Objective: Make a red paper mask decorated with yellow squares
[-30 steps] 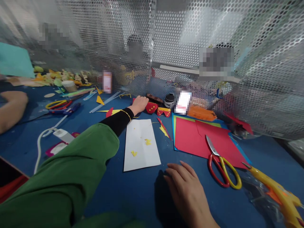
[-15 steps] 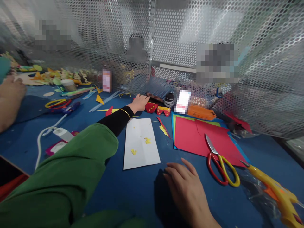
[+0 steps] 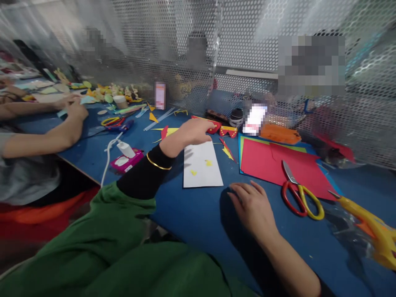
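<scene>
My left hand (image 3: pixel 190 133), in a black sleeve with a gold bangle under a green jacket, hovers over the far end of a white paper sheet (image 3: pixel 202 171) and casts a shadow on it. Its curled fingertips reach a red paper piece with yellow dots (image 3: pixel 214 125); whether they grip it is hidden. My right hand (image 3: pixel 253 205) lies flat on the blue table (image 3: pixel 192 210), fingers apart, holding nothing. Red-and-yellow scissors (image 3: pixel 298 194) lie to its right on a stack of red and green paper sheets (image 3: pixel 266 163).
A yellow glue gun (image 3: pixel 371 225) lies at the right edge. A black jar (image 3: pixel 236 117), an orange item (image 3: pixel 280 134) and paper scraps line the perforated metal screen (image 3: pixel 247 49). Another person's arms (image 3: pixel 46 138) work at the left, near a pink box (image 3: pixel 126 161) and a white cable.
My left hand has drawn back from the screen and lifted above the white sheet. My right hand stays flat. The view has swung left, showing more of the neighbour.
</scene>
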Tool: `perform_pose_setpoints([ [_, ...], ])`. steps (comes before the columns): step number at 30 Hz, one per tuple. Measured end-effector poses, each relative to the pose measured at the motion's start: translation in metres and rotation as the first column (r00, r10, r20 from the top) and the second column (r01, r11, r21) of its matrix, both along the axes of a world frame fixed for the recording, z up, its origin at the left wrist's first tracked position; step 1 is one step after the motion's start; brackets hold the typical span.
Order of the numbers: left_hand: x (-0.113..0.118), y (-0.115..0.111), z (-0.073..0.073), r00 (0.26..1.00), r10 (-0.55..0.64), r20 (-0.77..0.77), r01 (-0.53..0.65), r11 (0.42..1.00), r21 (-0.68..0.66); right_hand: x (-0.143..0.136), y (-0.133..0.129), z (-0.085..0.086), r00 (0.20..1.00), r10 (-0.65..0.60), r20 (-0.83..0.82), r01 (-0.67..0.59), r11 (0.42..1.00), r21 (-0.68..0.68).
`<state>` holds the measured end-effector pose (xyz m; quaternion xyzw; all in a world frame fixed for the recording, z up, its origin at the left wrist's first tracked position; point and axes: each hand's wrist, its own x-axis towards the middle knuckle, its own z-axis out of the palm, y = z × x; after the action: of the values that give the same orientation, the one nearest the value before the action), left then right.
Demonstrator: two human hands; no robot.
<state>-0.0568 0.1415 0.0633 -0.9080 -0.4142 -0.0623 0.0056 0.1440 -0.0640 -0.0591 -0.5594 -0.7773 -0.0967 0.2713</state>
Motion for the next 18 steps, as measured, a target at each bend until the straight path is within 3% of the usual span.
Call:
perform_pose_setpoints([
  [6, -0.025, -0.075, -0.035, 0.994, 0.104, -0.033, -0.105, 0.993, -0.046, 0.001, 0.004, -0.011, 0.999, 0.043, 0.028, -0.042, 0.999, -0.019],
  [10, -0.030, -0.104, -0.052, 0.970, 0.244, 0.024, -0.243, 0.969, -0.037, -0.010, 0.005, -0.012, 0.996, 0.057, 0.075, -0.052, 0.997, -0.061],
  [12, -0.020, -0.113, -0.055, 0.970, 0.231, 0.074, -0.227, 0.973, -0.050, -0.010, 0.006, -0.006, 0.993, 0.041, 0.109, -0.031, 0.995, -0.090],
  [15, 0.002, -0.119, -0.053, 0.978, 0.119, 0.174, -0.102, 0.990, -0.100, 0.007, 0.005, 0.014, 0.980, -0.100, 0.171, 0.121, 0.986, -0.114],
  [18, 0.029, -0.116, -0.047, 0.983, 0.036, 0.181, -0.008, 0.988, -0.151, 0.042, -0.003, 0.035, 0.896, -0.377, 0.232, 0.409, 0.906, -0.106],
])
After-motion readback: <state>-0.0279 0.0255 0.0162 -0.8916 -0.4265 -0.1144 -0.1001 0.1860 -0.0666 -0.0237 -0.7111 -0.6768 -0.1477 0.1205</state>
